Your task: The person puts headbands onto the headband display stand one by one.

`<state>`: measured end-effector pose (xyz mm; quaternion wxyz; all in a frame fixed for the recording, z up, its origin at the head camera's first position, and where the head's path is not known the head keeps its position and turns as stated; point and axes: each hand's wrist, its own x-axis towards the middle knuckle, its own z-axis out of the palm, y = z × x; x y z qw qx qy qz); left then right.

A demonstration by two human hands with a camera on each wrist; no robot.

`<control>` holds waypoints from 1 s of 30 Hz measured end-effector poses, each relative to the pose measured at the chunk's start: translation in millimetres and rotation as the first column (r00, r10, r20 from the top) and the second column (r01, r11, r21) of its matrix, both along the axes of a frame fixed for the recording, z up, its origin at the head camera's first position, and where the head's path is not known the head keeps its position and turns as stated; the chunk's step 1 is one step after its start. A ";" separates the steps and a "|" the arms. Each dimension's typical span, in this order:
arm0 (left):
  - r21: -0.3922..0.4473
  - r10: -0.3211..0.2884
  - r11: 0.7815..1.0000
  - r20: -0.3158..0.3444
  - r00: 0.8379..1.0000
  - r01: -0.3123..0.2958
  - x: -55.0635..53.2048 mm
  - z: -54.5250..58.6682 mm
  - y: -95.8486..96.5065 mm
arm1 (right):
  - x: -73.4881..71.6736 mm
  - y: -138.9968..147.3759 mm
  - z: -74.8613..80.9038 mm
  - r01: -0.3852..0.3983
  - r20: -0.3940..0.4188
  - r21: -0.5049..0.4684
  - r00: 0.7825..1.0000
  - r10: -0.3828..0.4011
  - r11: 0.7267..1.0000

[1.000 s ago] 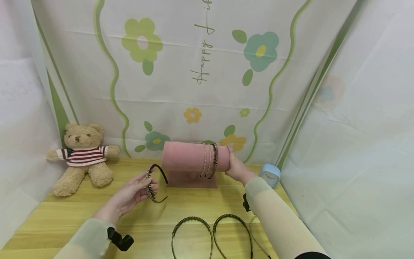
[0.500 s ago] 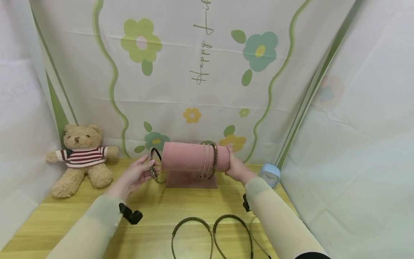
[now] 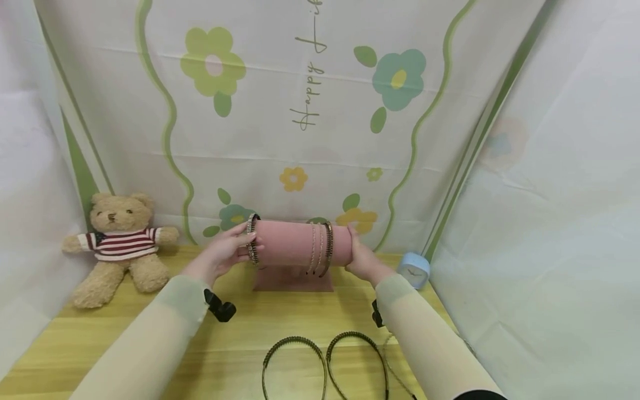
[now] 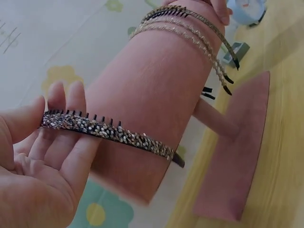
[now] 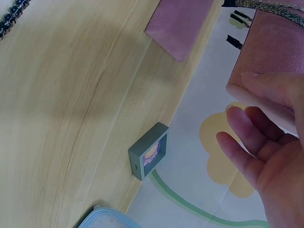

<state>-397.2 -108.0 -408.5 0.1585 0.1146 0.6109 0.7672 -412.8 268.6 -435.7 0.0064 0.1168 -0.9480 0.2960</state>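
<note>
nearest, two dark coil-wrapped headbands (image 3: 294,338) are laid on the wooden table (image 3: 235,355). a glitter-covered toothed headband (image 4: 114,130) is pinched between the thumb and fingers of the left hand (image 3: 224,253); a second ago it was held clear, and now it has been brought around the left end of the pink display stand (image 3: 282,244), so a fourth band is carried there beside three farther along. the stand's right end is touched by the right hand's (image 3: 364,262) thumb; its fingers are loosely bent, and whether they grip cannot be told. beyond, a blue alarm clock (image 3: 414,270) is seen.
</note>
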 end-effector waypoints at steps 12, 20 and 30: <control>-0.233 0.259 0.932 -0.100 0.961 -0.276 0.0 18.3 33.6 | -0.2 0.1 0.7 0.017 -0.002 0.034 1.000 -0.017 0.999; -0.556 0.321 0.658 -0.402 0.858 -0.507 0.2 26.2 44.3 | 2.3 -1.0 4.1 -0.004 -0.023 0.050 1.000 0.005 0.999; -0.592 0.210 0.640 -0.479 0.852 -0.491 -1.1 24.2 48.1 | 2.5 -2.0 4.5 0.006 -0.029 0.055 1.000 -0.005 0.998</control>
